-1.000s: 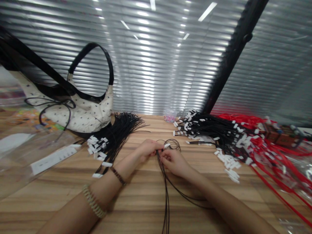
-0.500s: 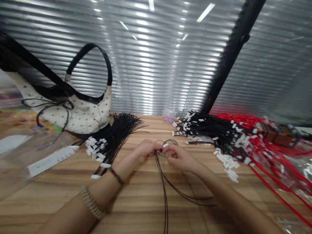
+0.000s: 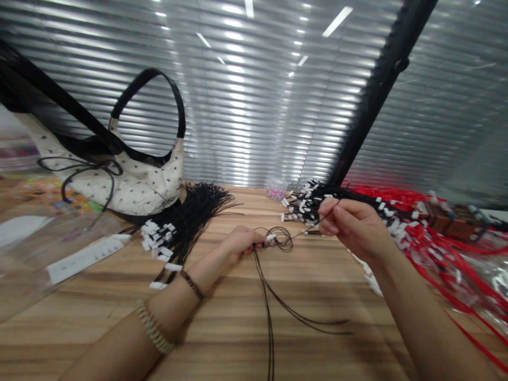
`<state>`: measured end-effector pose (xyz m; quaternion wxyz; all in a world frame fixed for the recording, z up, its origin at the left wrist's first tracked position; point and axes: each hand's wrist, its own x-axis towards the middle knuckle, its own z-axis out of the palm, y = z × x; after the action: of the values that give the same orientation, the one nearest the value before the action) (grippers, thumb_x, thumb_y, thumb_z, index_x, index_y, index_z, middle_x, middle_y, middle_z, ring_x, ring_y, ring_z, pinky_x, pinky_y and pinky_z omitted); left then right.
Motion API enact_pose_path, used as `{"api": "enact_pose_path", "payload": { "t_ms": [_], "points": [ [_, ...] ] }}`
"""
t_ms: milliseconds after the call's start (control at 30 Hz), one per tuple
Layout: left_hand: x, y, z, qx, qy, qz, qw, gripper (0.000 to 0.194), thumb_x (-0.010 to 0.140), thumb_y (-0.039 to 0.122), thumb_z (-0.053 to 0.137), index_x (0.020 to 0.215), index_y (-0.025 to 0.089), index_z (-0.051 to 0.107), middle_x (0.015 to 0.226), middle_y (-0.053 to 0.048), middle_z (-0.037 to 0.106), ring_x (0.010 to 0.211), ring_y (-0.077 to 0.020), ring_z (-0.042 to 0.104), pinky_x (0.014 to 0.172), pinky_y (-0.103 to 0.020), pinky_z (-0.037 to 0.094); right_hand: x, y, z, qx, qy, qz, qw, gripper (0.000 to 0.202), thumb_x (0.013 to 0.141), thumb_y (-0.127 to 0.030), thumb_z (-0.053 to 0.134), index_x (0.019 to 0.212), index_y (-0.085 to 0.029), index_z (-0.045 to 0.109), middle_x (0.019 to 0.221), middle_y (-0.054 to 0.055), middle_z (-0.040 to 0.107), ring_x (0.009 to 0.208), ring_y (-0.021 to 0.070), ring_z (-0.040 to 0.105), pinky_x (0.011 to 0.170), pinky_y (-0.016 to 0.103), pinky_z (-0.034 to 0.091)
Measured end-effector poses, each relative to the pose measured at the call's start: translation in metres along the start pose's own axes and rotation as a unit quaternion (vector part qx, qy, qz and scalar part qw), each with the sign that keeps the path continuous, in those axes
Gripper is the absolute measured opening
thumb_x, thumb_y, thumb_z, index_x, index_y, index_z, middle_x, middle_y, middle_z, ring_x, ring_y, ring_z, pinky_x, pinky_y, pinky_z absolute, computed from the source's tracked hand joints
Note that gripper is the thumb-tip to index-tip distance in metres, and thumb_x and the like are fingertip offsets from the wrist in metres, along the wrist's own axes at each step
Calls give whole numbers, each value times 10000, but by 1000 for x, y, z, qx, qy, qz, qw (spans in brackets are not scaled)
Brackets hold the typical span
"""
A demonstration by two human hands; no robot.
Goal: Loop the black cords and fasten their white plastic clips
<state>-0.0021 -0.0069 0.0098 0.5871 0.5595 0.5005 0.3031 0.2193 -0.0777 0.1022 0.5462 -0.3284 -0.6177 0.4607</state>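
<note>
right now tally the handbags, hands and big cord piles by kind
cream patterned handbag, black straps: 1
bare left hand and bare right hand: 2
left black cord pile and right black cord pile: 2
spread red cord pile: 1
total: 6

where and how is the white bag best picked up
Probably by the top of the arched handle, coming from above on the near side and hooking the fingers through. It stands up as an open loop over the soft-looking bag, so there is room to get through, and an approach from above should miss the black cords lying by the bag's right end.
</note>
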Motion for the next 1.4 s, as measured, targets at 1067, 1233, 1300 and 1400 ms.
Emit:
{"api": "enact_pose_path", "payload": {
  "t_ms": [1067,1233,1300,1400],
  "points": [
    [5,2,3,-15,18,-39,999,204,544,306,662,559,112,602,500,18,506,390,-54,336,393,-227,168,-15,125,61,-365,14,68,928,310,795,-259,446,520,-147,537,447,-16,446,452,105,409,439,208,245],
    [6,1,2,-8,18,-39,999,209,543,311,666,553,114,596,499,16,509,391,-56,330,397,-234,165,-16,125,61,-358,15,71,931,305,800,-258,438,553,-142,573,451,-17,451,456,106,419,437,205,253],
    [6,1,2,-3,16,-35,999,209,550,314,663,551,115,599,495,15,508,398,-62,337,400,-236,174,-16,126,61,-353,18,75,933,292,801,-263,437,597,-138,604,454,-17,462,453,107,428,432,203,259],
    [6,0,1,5,12,-27,1000,211,554,320,662,544,117,604,482,12,507,406,-71,354,405,-240,192,-15,126,61,-344,22,80,935,288,801,-267,434,631,-132,624,453,-17,468,440,104,428,423,199,265]
  ]
}}
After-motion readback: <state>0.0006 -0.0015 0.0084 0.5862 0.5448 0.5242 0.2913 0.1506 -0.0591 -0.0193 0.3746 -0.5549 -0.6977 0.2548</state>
